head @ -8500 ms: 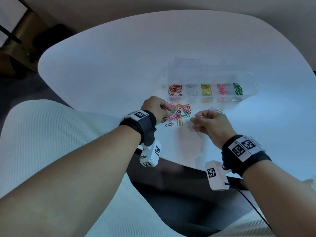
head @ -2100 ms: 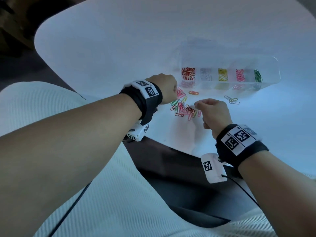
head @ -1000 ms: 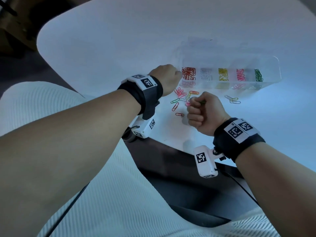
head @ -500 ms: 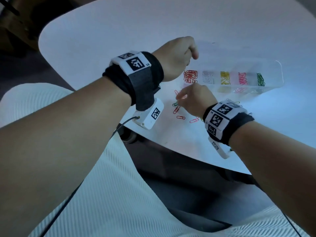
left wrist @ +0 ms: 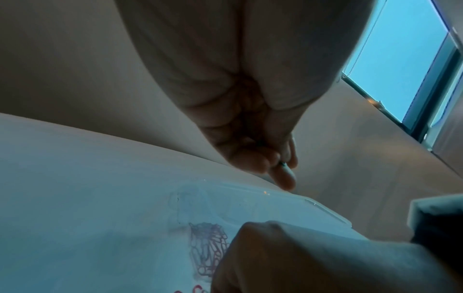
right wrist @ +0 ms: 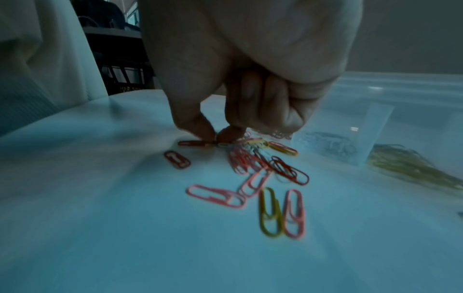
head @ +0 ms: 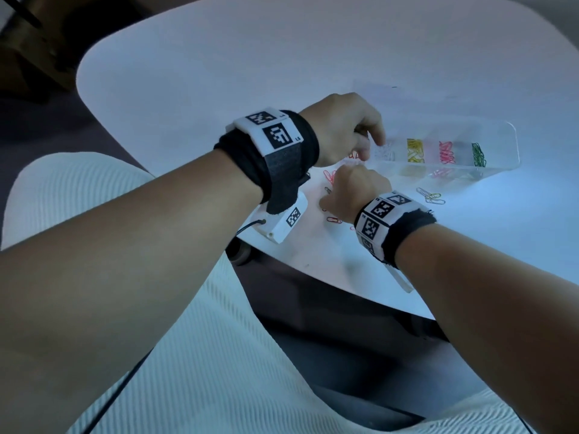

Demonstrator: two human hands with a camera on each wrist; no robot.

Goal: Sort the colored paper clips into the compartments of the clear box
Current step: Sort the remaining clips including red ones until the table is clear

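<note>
Two hands now crossed: left hand (head: 341, 126), raised from the loose clips (right wrist: 253, 172) within the last second, hangs over the clear box (head: 488, 151), fingers pinching a small dark clip, likely for dropping; right hand (right wrist: 225, 126), moved beneath it, pinches a red clip (right wrist: 195, 143) on the surface (head: 219, 73)

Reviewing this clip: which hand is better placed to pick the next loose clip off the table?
Right. The right hand is down at the loose clips, fingertips pinching at a red clip. The left hand is up over the clear box.
</note>
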